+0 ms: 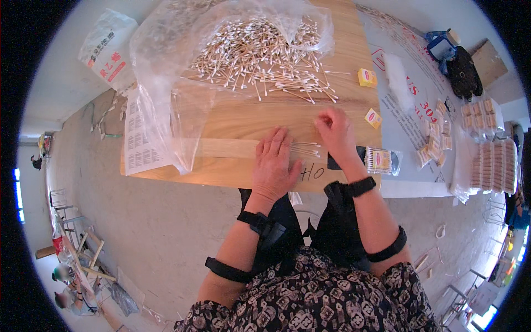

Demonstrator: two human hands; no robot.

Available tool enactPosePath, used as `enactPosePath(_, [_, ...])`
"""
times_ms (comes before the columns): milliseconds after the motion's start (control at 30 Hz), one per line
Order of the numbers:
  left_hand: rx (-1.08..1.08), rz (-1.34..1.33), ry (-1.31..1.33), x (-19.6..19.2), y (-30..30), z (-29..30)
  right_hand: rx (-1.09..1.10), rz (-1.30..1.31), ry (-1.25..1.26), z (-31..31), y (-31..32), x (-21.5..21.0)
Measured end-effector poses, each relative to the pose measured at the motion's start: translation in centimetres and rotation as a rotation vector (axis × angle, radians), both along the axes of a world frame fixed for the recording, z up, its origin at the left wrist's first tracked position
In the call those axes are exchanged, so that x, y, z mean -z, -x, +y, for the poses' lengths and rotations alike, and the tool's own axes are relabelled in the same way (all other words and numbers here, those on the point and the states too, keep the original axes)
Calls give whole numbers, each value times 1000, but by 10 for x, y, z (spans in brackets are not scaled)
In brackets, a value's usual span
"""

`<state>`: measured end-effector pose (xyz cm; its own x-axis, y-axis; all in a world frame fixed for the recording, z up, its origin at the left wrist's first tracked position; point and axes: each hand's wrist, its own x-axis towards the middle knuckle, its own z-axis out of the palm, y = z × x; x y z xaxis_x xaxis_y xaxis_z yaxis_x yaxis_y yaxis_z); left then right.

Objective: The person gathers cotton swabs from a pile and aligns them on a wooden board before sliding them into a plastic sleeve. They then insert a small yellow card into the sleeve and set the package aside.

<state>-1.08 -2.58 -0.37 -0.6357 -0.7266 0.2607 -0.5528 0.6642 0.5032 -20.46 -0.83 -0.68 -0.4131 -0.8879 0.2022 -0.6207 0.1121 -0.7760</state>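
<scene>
My left hand (272, 163) lies flat near the table's front edge, fingers stretched out and side by side. Its fingertips rest next to a few loose cotton swabs (306, 148), whose other ends run under the hand. To the right, my right hand (335, 131) hovers with fingers curled into a pinch; anything between them is too small to make out. Beyond both hands spreads a big pile of cotton swabs (249, 52) on the wooden table (238, 119), partly under a clear plastic bag (160, 72). Right of my right wrist sits a clear pack of swabs (378, 160).
Two small yellow-and-white boxes (367, 77) stand along the table's right side. A grey sheet-covered surface (406, 141) adjoins there, with scattered swab packs (434, 145) and stacked wrapped packs (494, 166). A black bag (463, 72) lies farther back. Other people (69, 285) are at lower left.
</scene>
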Motion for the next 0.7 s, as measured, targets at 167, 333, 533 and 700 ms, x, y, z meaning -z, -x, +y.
enactPosePath(167, [-6,4,9,2,-1,0,171,200,-3,-38,0,-6])
enactPosePath(333, [2,16,15,1,-1,0,98,216,-227,-55,2,-8])
enactPosePath(533, [14,45,30,6,-3,0,-126,-267,-267,-57,28,-13])
enactPosePath(700, [17,40,28,6,-2,-1,-85,-475,-404,-37,34,-25])
